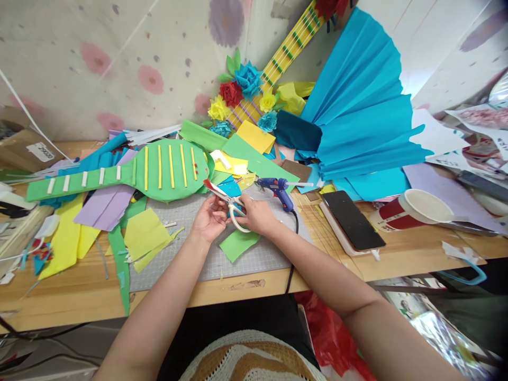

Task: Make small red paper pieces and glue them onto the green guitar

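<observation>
White-handled scissors (237, 216) are in my right hand (260, 214), with its fingers closed round the handles. The blades point up and left, and a small red piece (208, 183) is at their tips. My left hand (210, 218) is beside the blades, its fingers curled together; what they pinch is too small to make out. A green paper piece (239, 244) lies below the scissors on the grey cutting mat (190, 259). Just beyond the hands is a blue paper piece (230, 187). The green guitar shape (170, 170) with yellow strips lies up and left.
A blue glue gun (280, 191) lies right of my hands, its black cord running over the table edge. Farther right are a phone (353, 219) and a paper cup (413, 209). Blue crepe paper (361, 106) and a flowered yellow guitar shape (278, 66) stand behind.
</observation>
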Available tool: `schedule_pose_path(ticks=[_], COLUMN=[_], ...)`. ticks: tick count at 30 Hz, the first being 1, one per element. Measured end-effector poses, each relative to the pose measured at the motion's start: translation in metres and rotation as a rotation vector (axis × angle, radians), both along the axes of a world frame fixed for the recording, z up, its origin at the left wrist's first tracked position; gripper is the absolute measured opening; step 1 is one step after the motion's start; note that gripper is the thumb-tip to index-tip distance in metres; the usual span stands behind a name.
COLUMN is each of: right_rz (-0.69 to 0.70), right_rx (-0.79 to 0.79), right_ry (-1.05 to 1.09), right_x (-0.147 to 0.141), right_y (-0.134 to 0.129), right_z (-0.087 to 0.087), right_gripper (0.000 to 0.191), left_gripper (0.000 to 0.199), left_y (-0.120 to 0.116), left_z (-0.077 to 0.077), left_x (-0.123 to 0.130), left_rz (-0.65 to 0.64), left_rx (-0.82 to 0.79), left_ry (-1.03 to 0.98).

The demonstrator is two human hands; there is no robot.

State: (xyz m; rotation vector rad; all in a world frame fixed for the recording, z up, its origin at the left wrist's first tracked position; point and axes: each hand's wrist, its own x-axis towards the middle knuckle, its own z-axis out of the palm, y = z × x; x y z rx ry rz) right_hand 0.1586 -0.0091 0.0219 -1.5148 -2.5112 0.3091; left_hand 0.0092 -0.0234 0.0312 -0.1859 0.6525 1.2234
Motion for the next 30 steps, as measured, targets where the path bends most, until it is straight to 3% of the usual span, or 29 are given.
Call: schedule_pose_path(ticks=[11,19,23,30], right_rz=[-0.048,0.078,0.057,0.058], right_rx=[-0.111,-0.163,-0.164,-0.149], right_ry=[0.200,0.204,0.201,0.199], right_x=[0.007,0.021,0.021,0.021], right_y=[0.003,-0.002,-0.002,-0.001], right_z=[-0.002,0.005,0.005,0.004], right_gripper=[0.043,0.048,0.050,0.049], left_gripper=[0.015,0.005,0.008,0.006], left_y=[0.002,0.007,0.006,0.004], left_z=[-0.006,-0.011,-0.013,-0.014], left_x=[-0.002,-0.002,0.001,0.006], left_rz=[0.019,0.344,0.283,0.179], left_rx=[0.103,0.164,0.214,0.226], left_ry=[0.101,0.765,0.969,1.102])
